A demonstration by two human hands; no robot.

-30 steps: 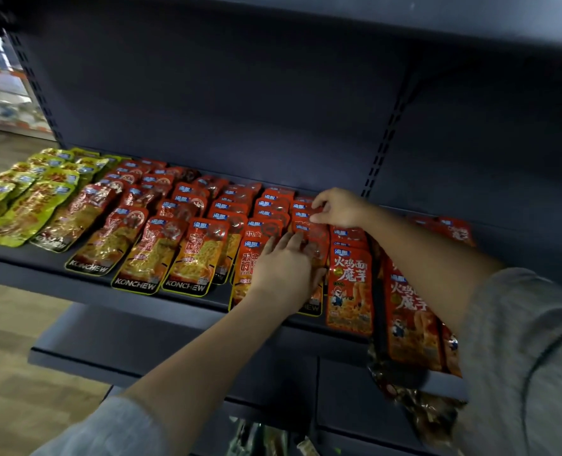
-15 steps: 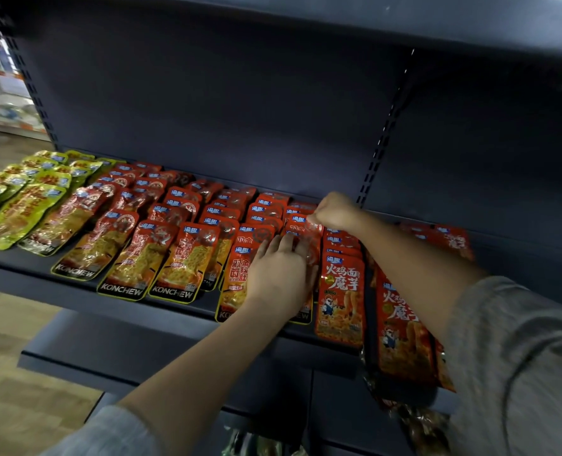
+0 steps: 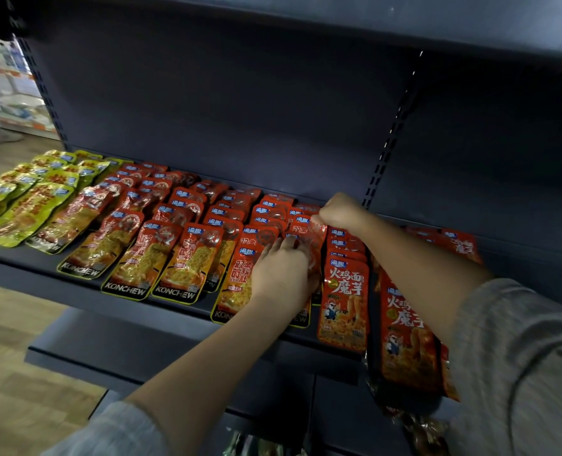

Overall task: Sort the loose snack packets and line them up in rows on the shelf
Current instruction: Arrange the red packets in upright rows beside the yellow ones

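Since earlier, my right hand (image 3: 340, 212) has lifted one red packet (image 3: 309, 235), pinched by its top; left hand (image 3: 281, 274) presses flat on KONCHEW rows (image 3: 174, 258) near the shelf (image 3: 174, 324) front edge.

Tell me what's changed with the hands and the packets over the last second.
Very little. The right hand has curled tighter and now pinches the top edge of a red packet at the back of its row. The left hand still lies flat on the packets in front of it. The green packets, the other red rows and the shelf look unchanged; the camera only shifted a little.
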